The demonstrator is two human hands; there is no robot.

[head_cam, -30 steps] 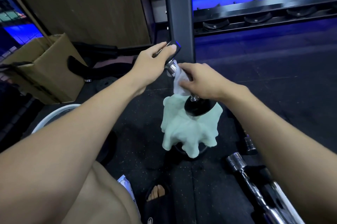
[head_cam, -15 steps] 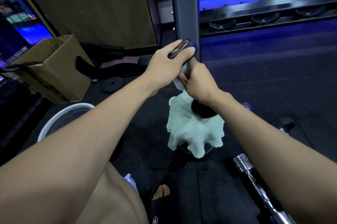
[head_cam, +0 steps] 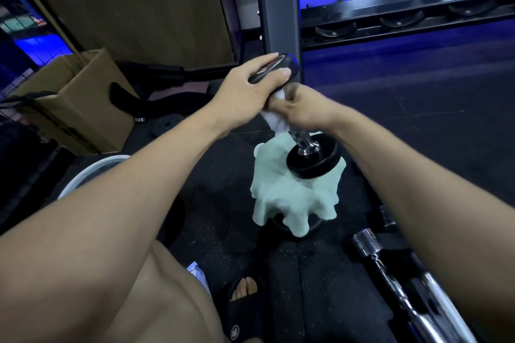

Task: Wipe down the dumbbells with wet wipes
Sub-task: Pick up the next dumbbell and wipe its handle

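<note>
A small dumbbell (head_cam: 311, 158) stands tilted, its lower black head resting on a pale green cloth (head_cam: 292, 197) draped over something round on the floor. My left hand (head_cam: 250, 89) grips the upper black head. My right hand (head_cam: 303, 107) is closed around the chrome handle with a white wet wipe (head_cam: 276, 119) wrapped under the fingers; it looks blurred with motion. Another chrome-handled dumbbell (head_cam: 390, 264) lies on the floor at the lower right.
A dark rack post (head_cam: 276, 8) rises just behind the hands, with a rack shelf (head_cam: 404, 22) to its right. A cardboard box (head_cam: 80, 102) and a white-rimmed bin (head_cam: 92, 172) are on the left. My sandalled foot (head_cam: 245, 301) is below.
My right hand slid up the handle with the wipe from near the lower head to just under the upper head. My left hand kept its grip on the top.
</note>
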